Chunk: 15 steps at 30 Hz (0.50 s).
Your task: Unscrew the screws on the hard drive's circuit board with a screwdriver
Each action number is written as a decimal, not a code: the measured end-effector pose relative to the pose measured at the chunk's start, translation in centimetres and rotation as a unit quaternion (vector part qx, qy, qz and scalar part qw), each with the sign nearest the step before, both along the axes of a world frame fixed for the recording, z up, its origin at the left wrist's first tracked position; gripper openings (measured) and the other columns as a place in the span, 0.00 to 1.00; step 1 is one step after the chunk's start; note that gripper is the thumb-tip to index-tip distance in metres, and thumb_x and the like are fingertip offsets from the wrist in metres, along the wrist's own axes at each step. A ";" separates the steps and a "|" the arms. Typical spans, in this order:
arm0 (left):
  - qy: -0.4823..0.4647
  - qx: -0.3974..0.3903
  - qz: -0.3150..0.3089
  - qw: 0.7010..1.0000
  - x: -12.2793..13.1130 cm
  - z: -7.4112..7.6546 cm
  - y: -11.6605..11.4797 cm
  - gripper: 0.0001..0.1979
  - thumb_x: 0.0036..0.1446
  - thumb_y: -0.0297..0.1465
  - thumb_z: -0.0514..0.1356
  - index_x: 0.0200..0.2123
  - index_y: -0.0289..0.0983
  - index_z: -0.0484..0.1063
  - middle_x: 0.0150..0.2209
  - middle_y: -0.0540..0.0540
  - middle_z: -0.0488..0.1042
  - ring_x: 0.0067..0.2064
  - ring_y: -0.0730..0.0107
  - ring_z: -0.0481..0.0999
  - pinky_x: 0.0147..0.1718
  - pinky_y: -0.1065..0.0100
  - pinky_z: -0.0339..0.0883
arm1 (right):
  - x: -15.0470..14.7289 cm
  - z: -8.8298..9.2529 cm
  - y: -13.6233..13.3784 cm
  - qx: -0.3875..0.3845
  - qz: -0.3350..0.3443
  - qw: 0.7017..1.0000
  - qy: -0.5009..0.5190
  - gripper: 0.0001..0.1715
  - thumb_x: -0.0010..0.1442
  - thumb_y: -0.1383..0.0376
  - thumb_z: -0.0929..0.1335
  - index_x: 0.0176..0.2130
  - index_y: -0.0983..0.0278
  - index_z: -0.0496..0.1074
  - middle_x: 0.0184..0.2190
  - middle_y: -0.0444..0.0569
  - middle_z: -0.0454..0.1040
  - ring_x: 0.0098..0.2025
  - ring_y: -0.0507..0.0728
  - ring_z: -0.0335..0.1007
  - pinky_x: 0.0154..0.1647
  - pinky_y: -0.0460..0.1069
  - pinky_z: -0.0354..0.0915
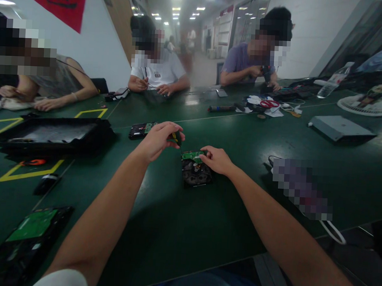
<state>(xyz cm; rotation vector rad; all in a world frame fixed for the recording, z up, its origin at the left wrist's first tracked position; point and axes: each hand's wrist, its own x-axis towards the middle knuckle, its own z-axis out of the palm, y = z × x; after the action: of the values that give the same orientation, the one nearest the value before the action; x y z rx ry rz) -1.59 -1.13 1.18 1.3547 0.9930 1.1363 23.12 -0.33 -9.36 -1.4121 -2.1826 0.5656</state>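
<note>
A hard drive (197, 177) lies on the green table in front of me, its green circuit board (192, 156) facing up at the far end. My left hand (161, 139) is closed around a screwdriver (176, 138) with a dark and yellow handle. The screwdriver points down at the board's far left corner; whether its tip touches a screw I cannot tell. From the right, my right hand (218, 160) grips the drive's edge by the board, thumb on top and fingers at the far side. A second hard drive (141, 130) lies just beyond my left wrist.
Another hard drive (31, 233) lies at the near left, below a black tray (52, 132). On the right are a pouch-like blurred item (299, 188), a grey metal box (342, 127) and a plastic bottle (334, 82). Several people sit across the table.
</note>
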 end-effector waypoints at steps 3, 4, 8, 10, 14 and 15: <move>-0.031 -0.016 -0.014 0.999 0.3 0.0 -0.2 0.12 0.55 0.37 0.63 0.38 0.35 0.74 0.35 0.39 0.80 0.40 0.56 0.80 0.31 0.63 0.73 | 0.0 0.0 0.0 -0.001 0.005 1.000 0.003 0.21 0.67 0.53 0.68 0.55 0.60 0.74 0.31 0.44 0.76 0.31 0.52 0.68 0.32 0.48 0.57; -0.034 -0.013 -0.017 0.999 0.3 0.0 -0.1 0.12 0.56 0.37 0.62 0.37 0.35 0.74 0.35 0.39 0.80 0.40 0.56 0.80 0.32 0.63 0.74 | 0.0 0.0 0.0 -0.003 0.006 1.000 0.005 0.21 0.67 0.53 0.68 0.55 0.60 0.74 0.31 0.44 0.76 0.31 0.52 0.68 0.32 0.48 0.57; -0.007 0.020 0.002 1.000 0.1 -0.2 0.3 0.12 0.56 0.38 0.60 0.33 0.34 0.77 0.37 0.40 0.78 0.38 0.62 0.77 0.27 0.69 0.69 | 0.0 0.0 0.1 -0.006 0.004 1.000 0.009 0.21 0.67 0.54 0.68 0.55 0.60 0.73 0.29 0.43 0.75 0.30 0.52 0.67 0.32 0.48 0.57; 0.006 0.032 0.015 0.999 -0.1 -0.2 0.4 0.13 0.56 0.37 0.60 0.33 0.34 0.78 0.37 0.41 0.77 0.37 0.65 0.75 0.26 0.71 0.68 | 0.0 -0.2 0.1 -0.002 0.005 1.000 0.012 0.20 0.67 0.55 0.68 0.55 0.61 0.73 0.29 0.43 0.75 0.30 0.52 0.67 0.32 0.48 0.57; 0.006 0.023 0.000 1.000 -0.3 -0.1 0.4 0.13 0.56 0.38 0.61 0.35 0.34 0.79 0.36 0.41 0.77 0.37 0.64 0.76 0.27 0.69 0.70 | 0.1 -0.5 0.2 0.003 0.009 1.000 0.014 0.20 0.67 0.54 0.68 0.54 0.61 0.74 0.29 0.44 0.74 0.29 0.52 0.67 0.31 0.48 0.56; 0.000 0.015 -0.008 1.000 -0.2 -0.1 0.3 0.14 0.56 0.38 0.61 0.36 0.34 0.78 0.36 0.41 0.77 0.37 0.63 0.76 0.27 0.69 0.70 | 0.1 -0.5 0.3 0.003 0.010 1.000 0.013 0.21 0.67 0.54 0.68 0.55 0.61 0.74 0.29 0.44 0.75 0.29 0.53 0.67 0.31 0.48 0.56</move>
<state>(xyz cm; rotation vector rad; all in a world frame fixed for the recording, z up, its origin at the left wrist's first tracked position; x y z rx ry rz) -1.83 -0.82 1.06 1.3834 0.9667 1.1424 23.21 -0.07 -9.82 -1.3751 -2.1780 0.5806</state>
